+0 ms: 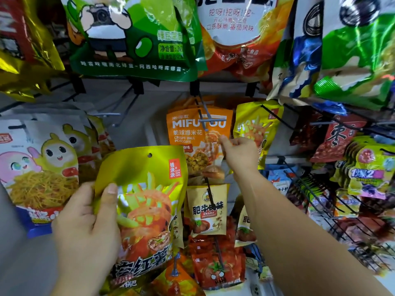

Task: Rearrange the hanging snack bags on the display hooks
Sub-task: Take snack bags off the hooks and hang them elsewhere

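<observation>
Yellow snack bag (147,201) held in left grip (85,223); right grip (240,153) pinches orange bag (188,133).

Yellow snack bag (145,199) up front: glossy plastic film, light flashing off its crinkles. The orange popcorn bag (192,133) behind looks smoother, with a softer sheen. Its hook (205,118) is thin grey metal wire, dull. Far left, a gold bag (21,60), mirror-bright foil. On the right, a wire rack (333,206), dark matt metal.
</observation>
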The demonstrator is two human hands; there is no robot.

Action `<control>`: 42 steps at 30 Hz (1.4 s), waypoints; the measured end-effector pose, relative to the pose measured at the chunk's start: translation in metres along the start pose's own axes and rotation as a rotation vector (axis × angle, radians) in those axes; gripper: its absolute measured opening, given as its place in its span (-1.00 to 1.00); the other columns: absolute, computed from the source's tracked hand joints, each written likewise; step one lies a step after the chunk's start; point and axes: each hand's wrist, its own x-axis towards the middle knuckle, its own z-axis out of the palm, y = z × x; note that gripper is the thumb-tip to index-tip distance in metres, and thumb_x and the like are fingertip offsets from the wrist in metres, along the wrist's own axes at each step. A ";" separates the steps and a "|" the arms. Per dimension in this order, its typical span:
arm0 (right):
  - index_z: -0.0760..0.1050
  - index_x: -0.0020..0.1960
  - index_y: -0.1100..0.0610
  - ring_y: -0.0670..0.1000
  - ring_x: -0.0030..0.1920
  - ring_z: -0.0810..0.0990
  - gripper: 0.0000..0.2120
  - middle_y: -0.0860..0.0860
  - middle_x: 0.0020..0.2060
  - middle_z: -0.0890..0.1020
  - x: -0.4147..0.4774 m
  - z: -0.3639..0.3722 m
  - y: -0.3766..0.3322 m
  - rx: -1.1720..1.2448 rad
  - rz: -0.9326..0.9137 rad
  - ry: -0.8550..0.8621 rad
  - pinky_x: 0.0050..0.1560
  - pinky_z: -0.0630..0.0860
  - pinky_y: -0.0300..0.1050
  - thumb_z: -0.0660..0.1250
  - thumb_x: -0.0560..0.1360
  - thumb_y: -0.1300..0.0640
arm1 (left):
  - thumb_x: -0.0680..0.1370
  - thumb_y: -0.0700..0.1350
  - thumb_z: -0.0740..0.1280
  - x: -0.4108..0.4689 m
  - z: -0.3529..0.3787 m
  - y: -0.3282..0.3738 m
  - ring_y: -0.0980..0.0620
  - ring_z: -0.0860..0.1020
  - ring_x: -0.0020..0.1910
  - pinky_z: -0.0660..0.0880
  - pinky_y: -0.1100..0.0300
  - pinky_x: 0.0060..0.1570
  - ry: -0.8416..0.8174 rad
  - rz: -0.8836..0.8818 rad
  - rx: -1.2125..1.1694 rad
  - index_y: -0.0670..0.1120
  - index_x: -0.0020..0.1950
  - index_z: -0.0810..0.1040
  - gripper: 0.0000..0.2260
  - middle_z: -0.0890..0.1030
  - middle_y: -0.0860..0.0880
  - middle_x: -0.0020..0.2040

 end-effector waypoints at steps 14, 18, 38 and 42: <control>0.27 0.58 0.11 0.14 0.36 0.52 -0.03 0.09 0.40 0.51 0.076 -0.084 0.053 0.263 0.178 -0.038 0.34 0.49 0.16 0.59 0.35 -0.26 | 0.70 -0.12 0.30 -0.031 0.099 0.016 0.02 0.44 -0.44 0.35 0.21 -0.44 -0.120 -0.230 -0.209 0.06 -0.26 0.56 -0.68 0.50 0.08 -0.46; 0.47 0.31 0.07 0.08 0.07 0.65 0.02 0.07 0.14 0.67 0.105 -0.086 0.065 0.264 0.121 -0.052 0.09 0.60 0.00 0.61 0.03 -0.47 | 0.70 -0.14 0.29 -0.038 0.117 0.026 0.20 0.35 -0.53 0.27 0.29 -0.55 -0.055 -0.238 -0.193 0.02 -0.29 0.52 -0.66 0.45 0.14 -0.50; 0.59 -0.03 0.10 -0.02 -0.34 0.49 -0.82 0.15 -0.26 0.61 0.043 -0.147 0.057 0.295 -0.183 -0.155 -0.22 0.36 -0.05 0.29 0.69 0.06 | 0.70 -0.11 0.29 -0.067 0.140 0.044 0.11 0.48 -0.43 0.41 0.13 -0.34 0.009 -0.289 -0.177 0.10 -0.28 0.57 -0.65 0.56 0.08 -0.41; 0.59 -0.03 0.14 0.15 -0.34 0.48 -0.77 0.15 -0.27 0.61 0.018 -0.173 0.058 0.287 -0.161 -0.175 -0.21 0.38 -0.01 0.28 0.69 0.03 | 0.71 -0.07 0.28 -0.066 0.139 0.042 -0.13 0.64 -0.22 0.57 -0.11 -0.17 -0.003 -0.258 -0.105 -0.04 -0.10 0.62 -0.78 0.69 -0.11 -0.20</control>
